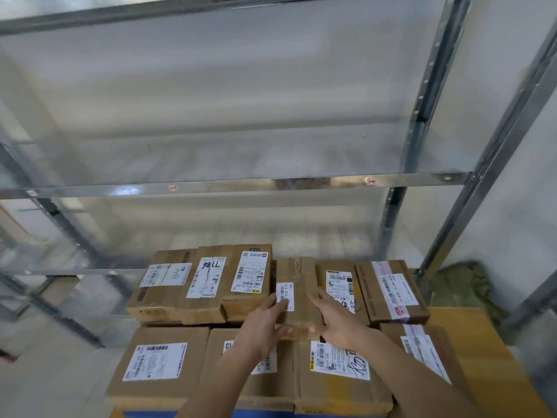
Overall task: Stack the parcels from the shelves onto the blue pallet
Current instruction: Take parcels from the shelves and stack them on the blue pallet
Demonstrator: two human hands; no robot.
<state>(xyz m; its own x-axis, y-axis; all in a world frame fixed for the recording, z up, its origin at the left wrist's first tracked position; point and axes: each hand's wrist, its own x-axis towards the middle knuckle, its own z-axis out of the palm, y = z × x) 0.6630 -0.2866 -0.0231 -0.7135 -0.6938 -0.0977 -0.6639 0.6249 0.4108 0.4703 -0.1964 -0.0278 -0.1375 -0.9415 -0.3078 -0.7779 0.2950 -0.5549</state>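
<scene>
**Narrow parcel going into a tight gap**

Left hand (261,322) and right hand (336,319) hold the narrow parcel (297,294) by its sides, grip clamped on it, atop the stack over the blue pallet (144,414). Risk: it wedges crooked between neighbouring boxes (247,280), or pinches fingers. Shelves (241,184) bare.

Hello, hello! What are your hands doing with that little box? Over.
Both hands, left and right, holding the small box. It sits in the top row of boxes. Neighbour boxes tight beside it. Over.
</scene>
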